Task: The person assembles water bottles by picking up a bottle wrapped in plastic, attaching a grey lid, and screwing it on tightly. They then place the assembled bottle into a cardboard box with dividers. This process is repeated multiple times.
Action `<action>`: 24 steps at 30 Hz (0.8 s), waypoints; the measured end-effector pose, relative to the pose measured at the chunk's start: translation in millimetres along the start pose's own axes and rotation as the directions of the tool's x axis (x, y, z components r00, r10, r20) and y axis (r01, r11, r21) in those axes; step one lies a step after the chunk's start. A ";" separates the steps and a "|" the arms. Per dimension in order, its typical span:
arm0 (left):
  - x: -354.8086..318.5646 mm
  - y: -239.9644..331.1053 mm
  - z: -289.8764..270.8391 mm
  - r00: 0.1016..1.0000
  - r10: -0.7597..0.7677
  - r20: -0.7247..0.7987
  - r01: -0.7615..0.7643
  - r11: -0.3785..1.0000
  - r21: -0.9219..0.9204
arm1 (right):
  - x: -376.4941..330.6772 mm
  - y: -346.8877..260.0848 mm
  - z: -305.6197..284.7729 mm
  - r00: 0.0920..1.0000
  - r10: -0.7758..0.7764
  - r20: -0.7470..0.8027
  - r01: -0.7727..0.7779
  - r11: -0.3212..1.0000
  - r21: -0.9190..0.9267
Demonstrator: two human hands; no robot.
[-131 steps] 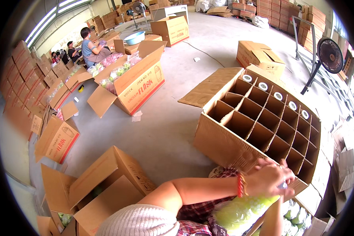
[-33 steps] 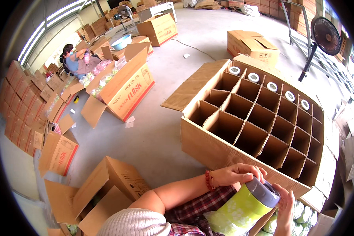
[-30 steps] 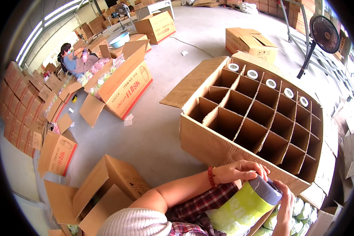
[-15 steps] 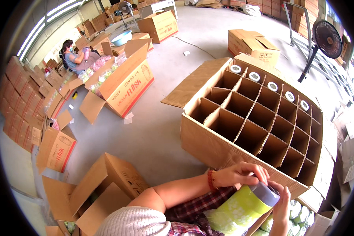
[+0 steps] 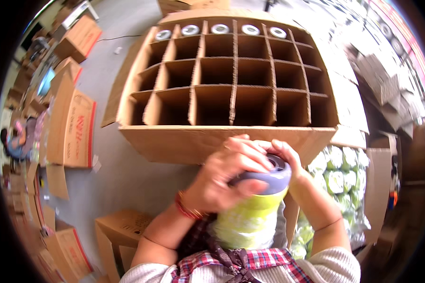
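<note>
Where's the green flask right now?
In the head view, the green flask is low, just right of centre, between the left hand and right hand, in front of the divided carton.

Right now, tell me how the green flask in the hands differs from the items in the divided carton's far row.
The green flask has a grey-purple top, while the far-row items show white ones. The green flask is held between the left hand and the right hand; the far-row items sit in the divided carton. Much of the green flask's body shows, while the far-row items' bodies are hidden. Both have round tops.
</note>
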State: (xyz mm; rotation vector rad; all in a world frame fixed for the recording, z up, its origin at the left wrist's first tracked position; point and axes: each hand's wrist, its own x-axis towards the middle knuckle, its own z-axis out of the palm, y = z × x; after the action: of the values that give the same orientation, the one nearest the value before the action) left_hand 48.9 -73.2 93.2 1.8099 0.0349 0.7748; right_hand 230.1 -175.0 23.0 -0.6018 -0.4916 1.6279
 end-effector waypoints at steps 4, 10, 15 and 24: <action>-4.1 -34.0 -9.4 0.997 0.072 0.036 -0.050 0.904 -0.425 | -10.7 -28.9 37.6 0.998 0.041 -0.039 -0.054 0.873 -0.485; -14.2 2.7 15.1 0.995 0.072 -0.070 -0.083 0.982 -0.170 | -34.2 -86.5 69.1 0.971 -0.038 0.236 0.237 0.282 -0.930; -10.8 39.2 36.7 0.930 0.360 -0.074 -0.359 0.845 -0.397 | -60.8 -131.1 155.7 0.772 0.337 0.539 0.563 0.033 -0.826; -42.3 88.8 79.3 0.965 0.075 -0.251 -0.222 0.745 -0.629 | -130.0 -96.3 221.8 0.963 0.154 0.222 0.268 -0.443 -0.855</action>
State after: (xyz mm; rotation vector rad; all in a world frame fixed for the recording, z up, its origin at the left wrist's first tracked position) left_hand 26.6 -190.3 135.1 1.0581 -0.2255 0.9481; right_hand 175.2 -285.4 268.2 -1.6460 -2.3571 0.5288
